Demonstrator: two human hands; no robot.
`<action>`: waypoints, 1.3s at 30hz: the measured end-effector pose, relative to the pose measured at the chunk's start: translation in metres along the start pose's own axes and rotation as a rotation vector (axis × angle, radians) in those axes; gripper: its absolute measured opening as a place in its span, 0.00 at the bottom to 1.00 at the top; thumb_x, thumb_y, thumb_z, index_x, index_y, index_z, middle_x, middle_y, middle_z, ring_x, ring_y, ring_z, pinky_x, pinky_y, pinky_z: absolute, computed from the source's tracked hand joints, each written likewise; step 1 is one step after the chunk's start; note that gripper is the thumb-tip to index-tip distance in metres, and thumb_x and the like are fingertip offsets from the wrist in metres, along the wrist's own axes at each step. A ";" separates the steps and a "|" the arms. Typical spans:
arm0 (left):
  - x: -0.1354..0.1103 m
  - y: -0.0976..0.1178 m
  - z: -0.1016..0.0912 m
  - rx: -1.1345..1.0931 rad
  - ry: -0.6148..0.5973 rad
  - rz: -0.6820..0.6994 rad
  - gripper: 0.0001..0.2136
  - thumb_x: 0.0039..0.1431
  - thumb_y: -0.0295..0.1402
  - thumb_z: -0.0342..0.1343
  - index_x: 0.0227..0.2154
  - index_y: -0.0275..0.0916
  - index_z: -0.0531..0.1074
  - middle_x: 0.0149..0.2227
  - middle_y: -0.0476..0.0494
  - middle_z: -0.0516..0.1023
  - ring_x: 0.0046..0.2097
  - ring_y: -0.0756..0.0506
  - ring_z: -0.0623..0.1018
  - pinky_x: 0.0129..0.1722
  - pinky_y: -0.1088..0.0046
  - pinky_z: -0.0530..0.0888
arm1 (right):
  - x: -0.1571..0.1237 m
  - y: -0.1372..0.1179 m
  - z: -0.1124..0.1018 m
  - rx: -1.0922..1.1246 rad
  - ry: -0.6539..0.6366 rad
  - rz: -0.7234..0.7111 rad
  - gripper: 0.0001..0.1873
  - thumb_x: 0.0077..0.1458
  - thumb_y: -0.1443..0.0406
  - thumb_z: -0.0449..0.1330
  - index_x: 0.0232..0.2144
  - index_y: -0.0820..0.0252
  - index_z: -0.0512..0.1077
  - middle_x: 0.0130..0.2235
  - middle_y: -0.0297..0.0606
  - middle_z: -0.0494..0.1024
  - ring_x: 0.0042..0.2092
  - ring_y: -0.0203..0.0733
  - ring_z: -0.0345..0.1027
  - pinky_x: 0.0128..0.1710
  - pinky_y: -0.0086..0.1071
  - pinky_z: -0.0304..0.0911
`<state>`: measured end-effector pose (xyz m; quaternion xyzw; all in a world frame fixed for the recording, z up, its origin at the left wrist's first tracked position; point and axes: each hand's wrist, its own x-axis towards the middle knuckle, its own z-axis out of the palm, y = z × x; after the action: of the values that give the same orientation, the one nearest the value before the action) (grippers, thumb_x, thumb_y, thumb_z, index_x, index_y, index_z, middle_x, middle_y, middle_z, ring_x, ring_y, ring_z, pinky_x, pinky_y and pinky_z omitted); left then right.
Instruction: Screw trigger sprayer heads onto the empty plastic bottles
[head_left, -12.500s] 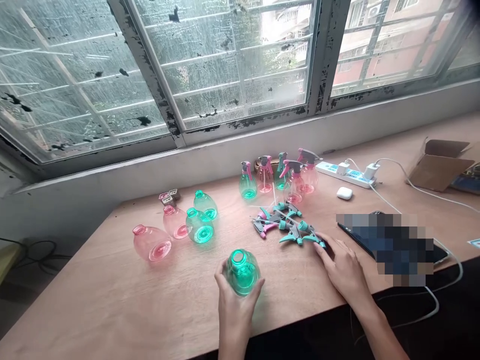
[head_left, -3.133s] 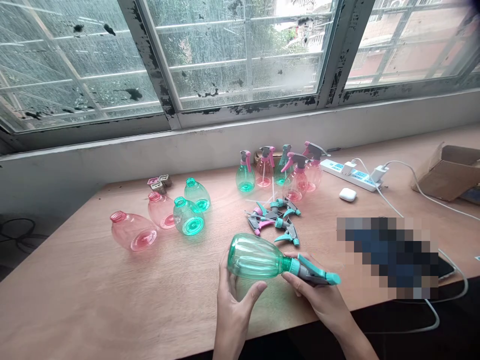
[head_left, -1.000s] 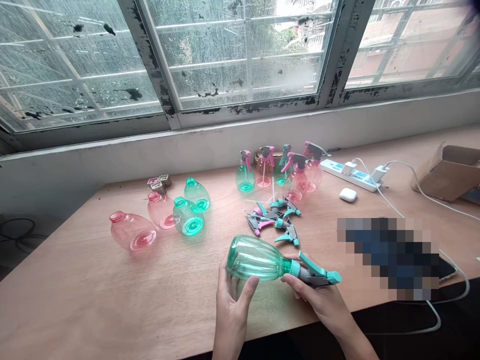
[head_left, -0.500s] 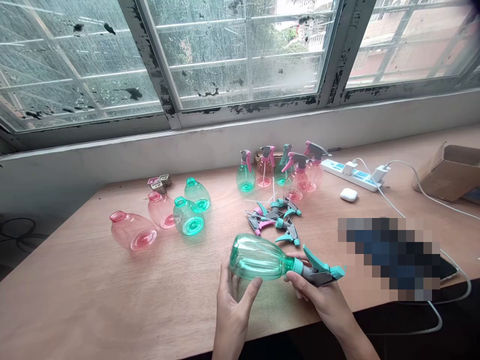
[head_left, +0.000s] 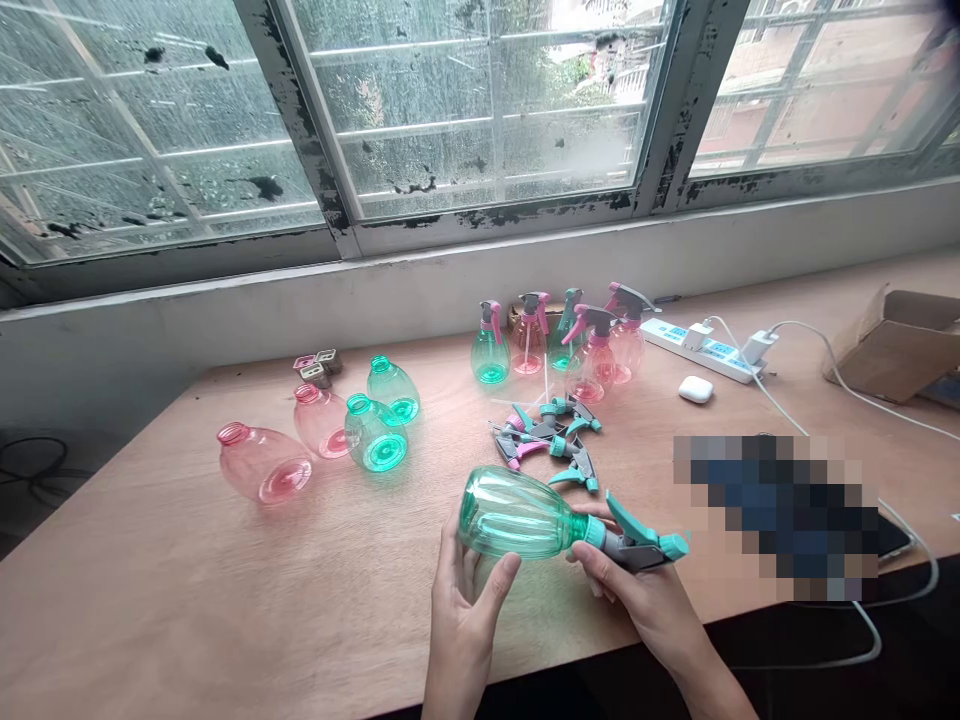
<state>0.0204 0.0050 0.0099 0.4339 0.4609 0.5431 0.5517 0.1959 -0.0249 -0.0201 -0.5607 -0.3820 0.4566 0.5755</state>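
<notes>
A clear green spray bottle (head_left: 517, 515) lies sideways between my hands above the table's front edge, its base to the left. My left hand (head_left: 472, 600) is closed around the base end, thumb along the lower side. At the neck, my right hand (head_left: 622, 590) grips near the teal collar. The grey-and-teal trigger head (head_left: 645, 545) sits on the bottle's neck and points right. Just beyond lies a pile of loose trigger heads (head_left: 555, 435), grey with teal or pink parts, some with thin white tubes.
Open-necked pink bottles (head_left: 266, 465) and green bottles (head_left: 379, 440) stand on the left. Several bottles with heads (head_left: 592, 365) stand at the back. Rightward are a power strip (head_left: 705, 350), a white earbud case (head_left: 696, 389), a cardboard box (head_left: 892, 340) and a blurred dark object (head_left: 787, 520).
Both hands keep their hold on the green spray bottle, which stays in nearly the same place. The whole view has shifted very slightly.
</notes>
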 end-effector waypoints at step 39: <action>0.001 -0.001 -0.001 -0.005 -0.052 -0.020 0.31 0.59 0.43 0.67 0.64 0.45 0.67 0.62 0.39 0.76 0.64 0.34 0.75 0.65 0.58 0.70 | 0.001 0.002 -0.004 -0.024 -0.036 0.015 0.24 0.57 0.48 0.69 0.48 0.56 0.78 0.27 0.33 0.75 0.26 0.38 0.59 0.28 0.33 0.59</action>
<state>0.0197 0.0062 0.0086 0.4415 0.4495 0.5273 0.5700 0.1999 -0.0255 -0.0220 -0.5621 -0.3934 0.4665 0.5583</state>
